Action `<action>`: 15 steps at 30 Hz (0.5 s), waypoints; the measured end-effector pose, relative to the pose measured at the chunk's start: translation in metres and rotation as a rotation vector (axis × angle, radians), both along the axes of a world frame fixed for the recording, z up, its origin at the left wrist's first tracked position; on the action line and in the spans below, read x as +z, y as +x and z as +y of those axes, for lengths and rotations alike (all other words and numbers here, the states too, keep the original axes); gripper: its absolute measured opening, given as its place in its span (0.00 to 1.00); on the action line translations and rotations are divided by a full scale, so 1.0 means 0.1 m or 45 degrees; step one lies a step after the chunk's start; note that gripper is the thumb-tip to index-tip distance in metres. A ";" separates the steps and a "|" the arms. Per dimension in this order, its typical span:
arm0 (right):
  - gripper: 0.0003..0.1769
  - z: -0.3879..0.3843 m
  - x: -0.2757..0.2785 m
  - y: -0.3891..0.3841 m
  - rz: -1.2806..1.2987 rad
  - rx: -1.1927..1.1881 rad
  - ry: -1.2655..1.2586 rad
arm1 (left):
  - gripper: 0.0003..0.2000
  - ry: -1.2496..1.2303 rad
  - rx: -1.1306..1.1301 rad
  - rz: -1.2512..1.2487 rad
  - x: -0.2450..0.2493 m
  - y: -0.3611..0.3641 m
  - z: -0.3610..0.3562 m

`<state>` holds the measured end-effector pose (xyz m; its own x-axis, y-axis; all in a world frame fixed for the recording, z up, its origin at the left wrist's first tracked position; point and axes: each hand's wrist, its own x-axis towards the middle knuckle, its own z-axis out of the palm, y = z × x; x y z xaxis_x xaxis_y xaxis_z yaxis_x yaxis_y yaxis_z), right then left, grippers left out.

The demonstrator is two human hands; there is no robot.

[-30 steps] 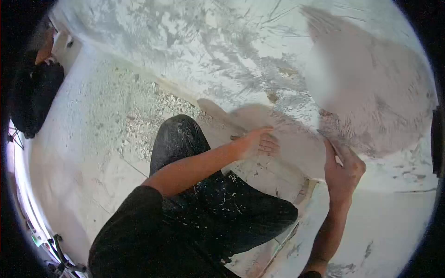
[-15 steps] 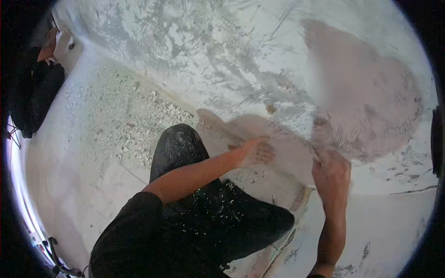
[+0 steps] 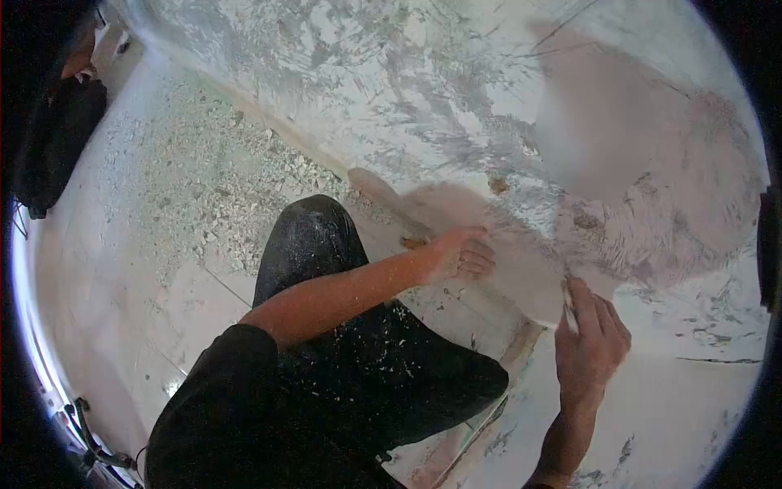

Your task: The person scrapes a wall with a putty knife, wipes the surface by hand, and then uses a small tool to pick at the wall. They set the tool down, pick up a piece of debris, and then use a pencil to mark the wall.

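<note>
My right hand is wrapped round a narrow, pale hand tool, whose tip points up at the scraped wall near its lower edge. To the left, my left hand has its fingers curled together in front of the wall's base; whether anything lies inside them is hidden. A small brown piece is beside the left wrist. The wall is patchy white and grey with many scrape marks, and a brownish patch of damp-looking shade covers its right part.
Flakes and crumbs of debris lie over the floor at the left. My bent knees are dusted with white bits. Another person's dark-clothed leg and hand show at the upper left. Dark cables are at the lower left.
My right hand has moved slightly down and right, away from the wall's lower edge, and the tool shows more clearly. My left hand's fingers look more curled. The view has shifted a little.
</note>
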<state>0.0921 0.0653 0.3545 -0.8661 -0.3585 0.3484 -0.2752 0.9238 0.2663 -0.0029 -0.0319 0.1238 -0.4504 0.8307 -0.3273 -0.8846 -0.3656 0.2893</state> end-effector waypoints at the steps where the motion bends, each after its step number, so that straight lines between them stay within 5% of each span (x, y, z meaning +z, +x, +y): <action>1: 0.07 -0.04 0.02 0.02 0.166 0.127 -0.119 | 0.32 -0.008 -0.013 0.032 -0.01 -0.02 0.00; 5: 0.08 0.19 -0.13 -0.13 -0.037 -0.132 0.145 | 0.33 -0.048 0.079 0.116 -0.07 -0.02 0.00; 6: 0.07 0.06 -0.03 -0.06 -0.024 -0.118 -0.118 | 0.33 -0.046 0.104 0.128 -0.03 -0.07 -0.02; 9: 0.13 0.12 0.09 0.03 0.177 -0.116 -0.190 | 0.33 -0.041 0.007 0.104 0.00 0.00 -0.05; 13: 0.05 0.16 -0.10 -0.06 0.082 -0.166 -0.253 | 0.31 -0.058 0.050 0.142 0.05 -0.11 -0.07; 15: 0.06 0.13 0.04 0.08 0.289 -0.150 -0.358 | 0.30 -0.067 0.078 0.101 0.02 -0.01 -0.07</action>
